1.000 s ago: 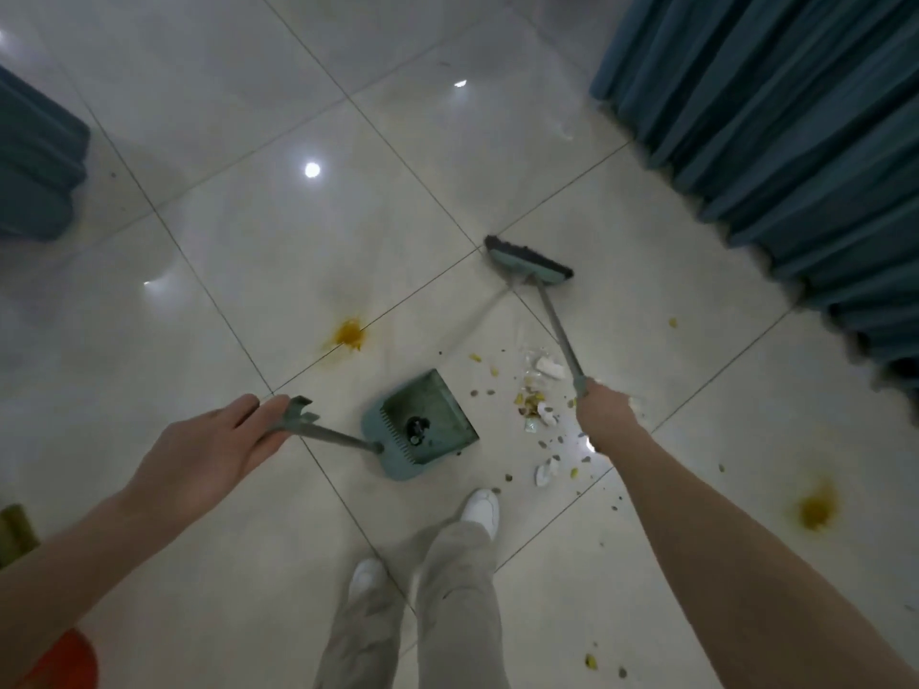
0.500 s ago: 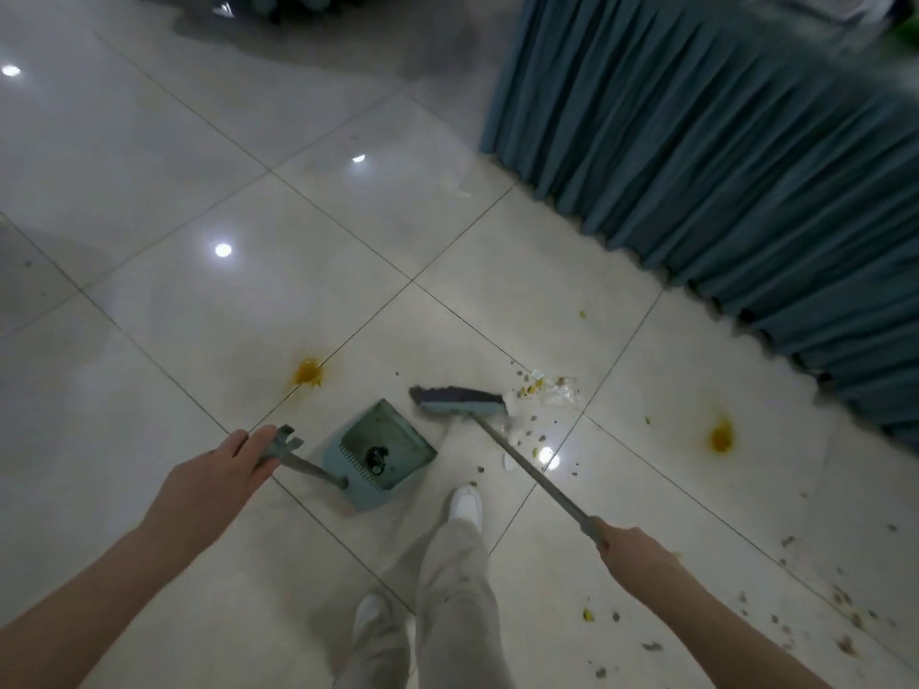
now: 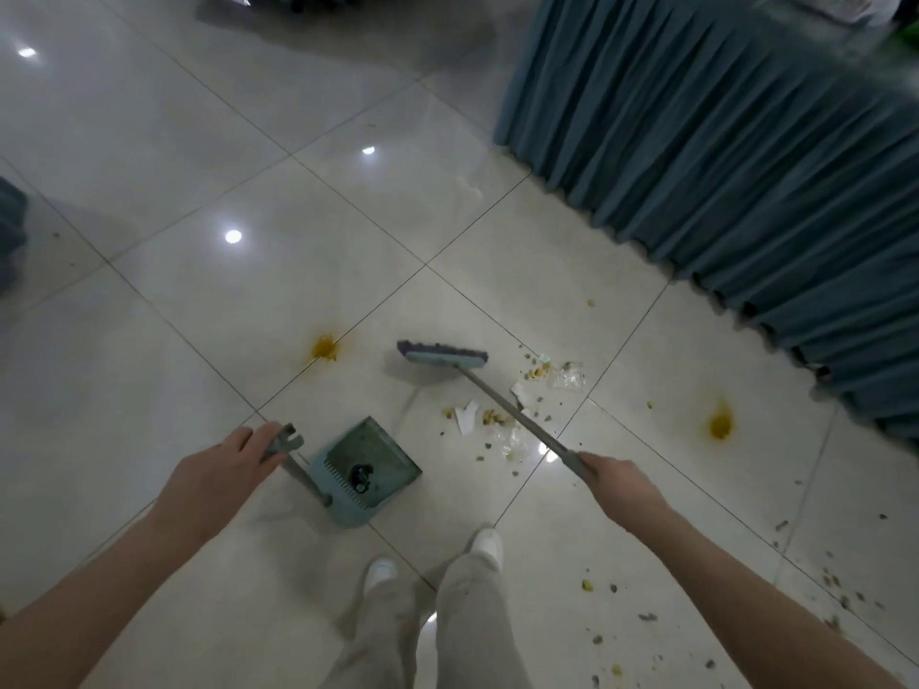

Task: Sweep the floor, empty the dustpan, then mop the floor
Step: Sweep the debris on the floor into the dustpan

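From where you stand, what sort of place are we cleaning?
Likely a banquet or dining hall: a glossy tiled floor, a pleated teal table skirt, and food scraps with yellow stains on the tiles.

I read the floor (image 3: 164,156) as glazed tile, glossy enough to mirror the ceiling lamps. The dustpan (image 3: 385,447) looks like matt teal plastic, dulled inside. The broom (image 3: 442,359) has a plastic head over dark bristles, and its pole (image 3: 517,415) is smooth and grey (metal or painted, I cannot tell). The skirt (image 3: 721,166) round the table is pleated matt cloth. Among the litter lie a white paper scrap (image 3: 466,417) and some crinkled clear film (image 3: 567,377).
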Motion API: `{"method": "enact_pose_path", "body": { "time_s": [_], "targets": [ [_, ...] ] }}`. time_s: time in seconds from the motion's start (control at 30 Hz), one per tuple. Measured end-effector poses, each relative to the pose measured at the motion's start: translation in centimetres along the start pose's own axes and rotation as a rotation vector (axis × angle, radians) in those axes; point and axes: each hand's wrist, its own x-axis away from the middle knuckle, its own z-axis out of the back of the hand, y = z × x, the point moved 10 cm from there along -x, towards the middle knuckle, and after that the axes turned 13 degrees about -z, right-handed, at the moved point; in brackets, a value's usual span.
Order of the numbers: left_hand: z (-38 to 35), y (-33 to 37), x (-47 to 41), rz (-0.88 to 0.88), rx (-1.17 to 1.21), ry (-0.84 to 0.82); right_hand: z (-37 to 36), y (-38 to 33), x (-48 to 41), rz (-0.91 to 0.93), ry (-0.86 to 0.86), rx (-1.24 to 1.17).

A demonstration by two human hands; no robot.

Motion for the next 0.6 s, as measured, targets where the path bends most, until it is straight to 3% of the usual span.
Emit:
{"method": "enact_pose_path", "body": {
  "time_s": [0.13,0.33,0.5,0.6],
  "targets": [
    [0.5,0.7,-0.1,0.085,0.063,0.090,0.8,-5.3,-5.7,0.043,0.026,-0.014],
    [0.9,3.0,-1.5,0.031,-0.054,0.032,-1.4,-9.5,-10.3,0.098,-0.045,0.110],
    [0.8,4.1,-2.4,0.100,-0.065,0.072,-4.4,-4.8,-10.0,0.102,-0.085,0.210],
    [0.2,6.1,-2.7,-0.004,-0.129,0.003,-5.5,-0.3,-8.0,0.122,-0.086,0.297]
  ]
}}
